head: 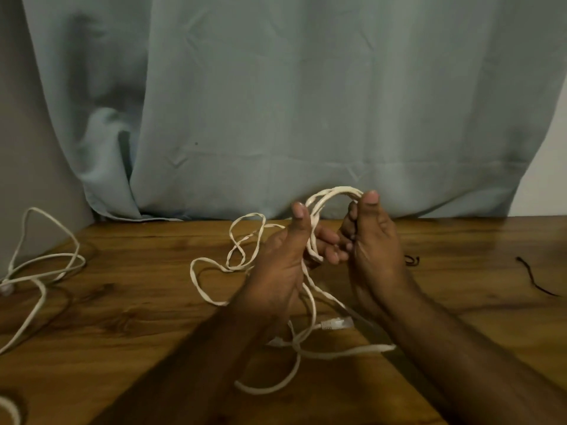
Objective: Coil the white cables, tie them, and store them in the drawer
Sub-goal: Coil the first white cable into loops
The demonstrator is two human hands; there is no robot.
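Observation:
A flat white cable (333, 194) arches in several loops between my two hands above the wooden table (129, 302). My left hand (277, 265) grips the left side of the loops, thumb up. My right hand (376, 253) pinches the right side of the arch at its top. Loose lengths of the same cable trail over the table to the left and down between my forearms, with a plug end (336, 324) lying under my wrists. A second white cable (46, 265) lies tangled at the table's left edge. No drawer is in view.
A grey-blue curtain (306, 102) hangs right behind the table. Two short dark ties lie on the table to the right, one (411, 260) just past my right hand and one (532, 277) further out. Another bit of white cable (9, 409) shows at the bottom left corner.

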